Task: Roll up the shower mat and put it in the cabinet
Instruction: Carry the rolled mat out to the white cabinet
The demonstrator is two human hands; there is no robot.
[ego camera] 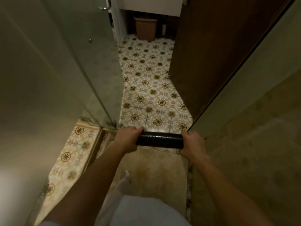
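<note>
The shower mat (pixel 160 139) is a tight black textured roll, held level in front of me above the shower floor. My left hand (pixel 128 138) grips its left end with the fingers wrapped over the top. My right hand (pixel 192 145) grips its right end. Both arms reach forward from the bottom of the view. No cabinet is clearly visible; a white unit (pixel 151 5) shows only as an edge at the far top.
A glass shower door (pixel 78 66) stands on the left, a dark brown wooden door (pixel 211 54) on the right. Patterned floor tiles (pixel 149 82) run ahead between them to a brown bin (pixel 145 28). A raised tiled kerb (pixel 71 154) lies at lower left.
</note>
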